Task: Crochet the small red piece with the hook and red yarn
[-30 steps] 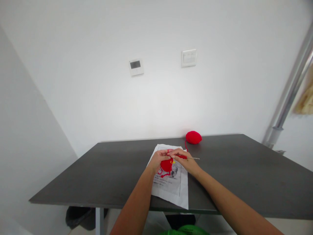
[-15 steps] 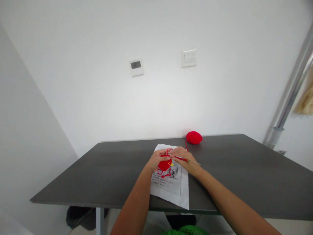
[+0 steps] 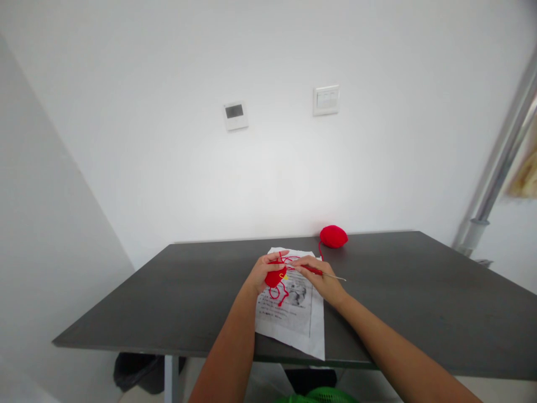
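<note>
- A plain white side wall (image 3: 50, 224) closes the room on the left and meets the white back wall at a corner.
- Under the near-left corner of the table sits a black bag (image 3: 134, 372), partly hidden by the tabletop.
- The dark grey table (image 3: 180, 302) is matte and spans nearly the whole width of the view, its far edge against the back wall.
- On the back wall hang a small control panel with a dark screen (image 3: 234, 116) and, further right, a white light switch (image 3: 326, 99).
- The left hand (image 3: 262, 272) is curled shut around a small red crochet piece (image 3: 274, 277), held just above a printed sheet of paper (image 3: 293, 316) that lies flat near the table's front edge.
- A yellow stitch marker (image 3: 285, 276) shows at the piece's right edge (very small, so its shape is unclear).
- The right hand (image 3: 319, 278) pinches a crochet hook (image 3: 323, 273) between thumb and fingers; the red grip lies in the fingers and the metal end points right.
- A ball of red yarn (image 3: 334, 236) rests near the table's far edge, with a strand running down to the hands.
- A green basket (image 3: 312, 397) peeks in below the table's front edge.
- A metal pole (image 3: 499, 162) slants up at the far right.
- Compared with a second ago, the crochet piece sits further left and a little higher, and the hands are slightly further apart, with loose loops of yarn now between them.
</note>
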A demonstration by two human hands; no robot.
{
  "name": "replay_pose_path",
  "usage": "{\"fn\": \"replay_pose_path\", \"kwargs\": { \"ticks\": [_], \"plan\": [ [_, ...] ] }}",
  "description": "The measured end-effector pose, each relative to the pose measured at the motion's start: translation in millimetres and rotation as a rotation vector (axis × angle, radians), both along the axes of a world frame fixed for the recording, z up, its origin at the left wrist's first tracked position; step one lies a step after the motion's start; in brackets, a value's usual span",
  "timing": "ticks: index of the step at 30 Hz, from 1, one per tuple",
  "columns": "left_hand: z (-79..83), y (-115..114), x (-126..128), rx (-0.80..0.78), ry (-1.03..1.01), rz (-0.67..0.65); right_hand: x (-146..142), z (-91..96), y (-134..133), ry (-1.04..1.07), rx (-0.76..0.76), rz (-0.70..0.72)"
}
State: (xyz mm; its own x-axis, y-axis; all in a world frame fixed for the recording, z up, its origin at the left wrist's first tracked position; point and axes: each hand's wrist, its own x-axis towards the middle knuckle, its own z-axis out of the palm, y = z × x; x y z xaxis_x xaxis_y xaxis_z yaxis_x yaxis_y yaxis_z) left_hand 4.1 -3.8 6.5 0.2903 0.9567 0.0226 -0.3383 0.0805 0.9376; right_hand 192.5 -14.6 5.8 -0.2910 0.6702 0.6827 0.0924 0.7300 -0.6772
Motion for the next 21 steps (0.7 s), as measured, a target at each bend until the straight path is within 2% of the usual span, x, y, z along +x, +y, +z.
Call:
{"fn": "replay_pose_path", "kwargs": {
  "ticks": [4, 12, 21],
  "plan": [
    [2.1, -1.6, -0.8, -0.043, -0.026, -0.047, -0.1, -0.1, 1.1, 0.03, -0.123, 0.018],
    [4.1, -3.6, -6.0, -0.047, -0.044, -0.114, 4.0, 4.5, 0.2, -0.059, 0.029, 0.098],
    [0.6, -0.6, -11.3, -0.073, 0.006, -0.118, 1.5, 3.0, -0.9, -0.015, -0.021, 0.059]
  ]
}}
